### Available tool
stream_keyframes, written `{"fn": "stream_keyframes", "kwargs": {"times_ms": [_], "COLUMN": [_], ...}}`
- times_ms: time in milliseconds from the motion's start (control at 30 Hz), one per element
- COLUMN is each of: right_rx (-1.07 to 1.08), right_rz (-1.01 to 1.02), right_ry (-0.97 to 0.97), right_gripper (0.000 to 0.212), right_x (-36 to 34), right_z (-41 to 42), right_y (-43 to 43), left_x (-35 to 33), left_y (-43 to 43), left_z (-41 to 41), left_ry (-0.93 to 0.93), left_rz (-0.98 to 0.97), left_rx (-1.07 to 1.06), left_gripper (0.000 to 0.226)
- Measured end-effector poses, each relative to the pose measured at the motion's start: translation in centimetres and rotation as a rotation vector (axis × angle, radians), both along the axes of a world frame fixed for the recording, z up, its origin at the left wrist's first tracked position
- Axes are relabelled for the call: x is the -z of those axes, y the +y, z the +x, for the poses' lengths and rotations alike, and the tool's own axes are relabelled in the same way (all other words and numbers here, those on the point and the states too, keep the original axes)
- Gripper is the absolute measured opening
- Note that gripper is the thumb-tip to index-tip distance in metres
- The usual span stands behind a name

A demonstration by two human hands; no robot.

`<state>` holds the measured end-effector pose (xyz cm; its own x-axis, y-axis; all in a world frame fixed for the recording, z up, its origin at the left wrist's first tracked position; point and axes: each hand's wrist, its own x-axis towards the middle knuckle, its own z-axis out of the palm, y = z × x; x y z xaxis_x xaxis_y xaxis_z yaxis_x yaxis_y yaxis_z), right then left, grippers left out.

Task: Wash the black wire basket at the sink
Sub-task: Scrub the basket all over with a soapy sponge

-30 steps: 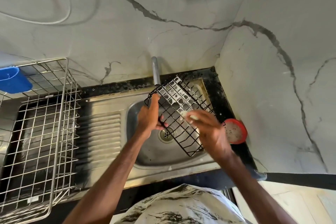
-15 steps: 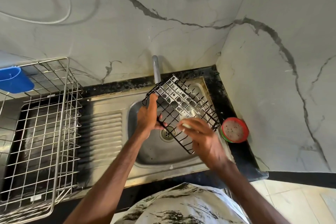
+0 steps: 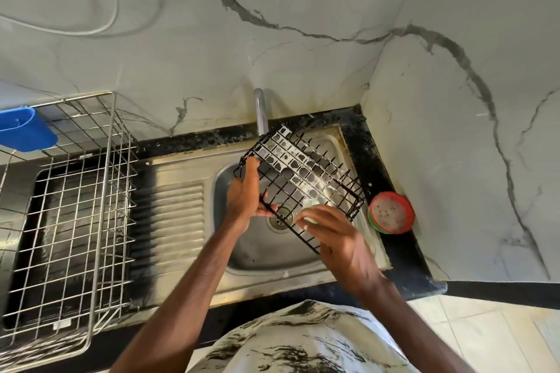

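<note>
Black wire basket (image 3: 303, 174) above sink (image 3: 260, 254): left hand (image 3: 242, 195) grips, right hand (image 3: 342, 244) holds sponge (image 3: 311, 217).

Both bare forearms reach forward and converge. The left hand (image 3: 244, 195) grips the black wire basket (image 3: 303, 169) by its edge, thumb raised along the rim. The right hand (image 3: 339, 239), fingers curled, pinches a pale sponge (image 3: 310, 219).

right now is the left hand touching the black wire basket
Touching. Head view: the left hand grips the black wire basket by its left edge wires; the right hand holds a pale sponge.
</note>
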<state>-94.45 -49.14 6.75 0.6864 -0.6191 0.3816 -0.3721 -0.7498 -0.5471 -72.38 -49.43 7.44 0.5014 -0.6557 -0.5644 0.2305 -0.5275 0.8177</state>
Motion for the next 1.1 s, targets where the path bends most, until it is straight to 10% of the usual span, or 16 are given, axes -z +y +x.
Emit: {"fn": "stream_keyframes", "kwargs": {"times_ms": [233, 567, 900, 1100], "right_rx": [0.324, 0.027, 0.362, 0.168], "right_rz": [0.02, 0.064, 0.052, 0.146], "right_ry": [-0.023, -0.018, 0.012, -0.002], "right_gripper": [0.056, 0.067, 0.066, 0.073], "right_x": [0.5, 0.8, 0.4, 1.8], "right_z": [-2.2, -3.5, -4.8, -4.5], "right_y": [-8.0, 0.9, -6.9, 1.6], "left_x": [0.1, 0.1, -0.1, 0.3], "left_y": [0.4, 0.3, 0.5, 0.9], "left_z": [-0.4, -0.7, -1.3, -1.5], "left_ry": [0.032, 0.041, 0.047, 0.047], "left_rz": [0.043, 0.036, 0.017, 0.038], "left_rx": [0.016, -0.01, -0.019, -0.054], "left_gripper": [0.068, 0.066, 0.062, 0.068]}}
